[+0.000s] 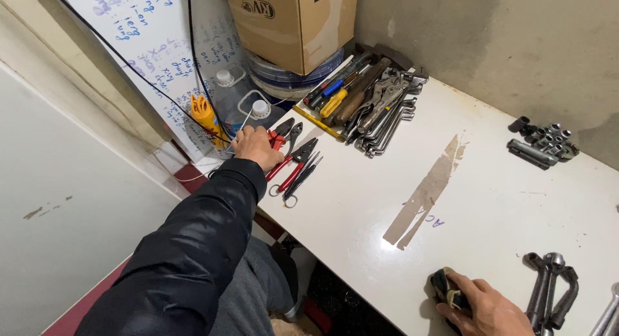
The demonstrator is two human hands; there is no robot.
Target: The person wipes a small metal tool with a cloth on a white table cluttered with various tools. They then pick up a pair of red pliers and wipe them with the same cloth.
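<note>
Your left hand point(256, 146) lies with fingers curled on the red-handled pliers point(281, 135) at the left edge of the white table point(490, 200), but I cannot tell if it grips them. Your right hand point(485, 308) is closed around a dark cloth point(445, 289) at the near edge, just beside some metal wrenches point(549, 286).

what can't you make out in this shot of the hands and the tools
- Left hand, head view: its fingertips are hidden behind the hand at the red-handled pliers, so the grip is unclear.
- Right hand: cut off by the bottom edge; it covers most of a dark cloth.
- Sockets: too small to tell sizes.
- Wrenches: cut by the frame edge.
</note>
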